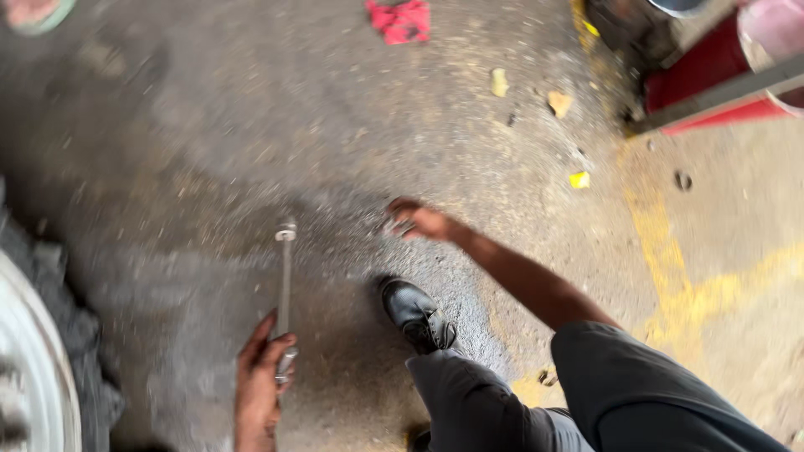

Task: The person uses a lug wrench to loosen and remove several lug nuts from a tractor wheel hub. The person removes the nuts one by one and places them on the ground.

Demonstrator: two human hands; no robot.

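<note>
My left hand (pixel 261 368) grips the near end of a long metal wrench (pixel 285 285), whose socket end points away over the grey concrete floor. My right hand (pixel 419 221) is stretched out forward at the middle of the view, fingers curled around a small metal piece that is too blurred to name. My black shoe (pixel 416 315) and grey trouser leg (pixel 477 402) stand between the two hands.
A wheel rim and tyre (pixel 38 368) fill the lower left edge. A red rag (pixel 402 20) lies at the far top. Red drums (pixel 720 67) behind a grey bar stand at the top right, with yellow floor lines (pixel 670 268) and small yellow scraps nearby.
</note>
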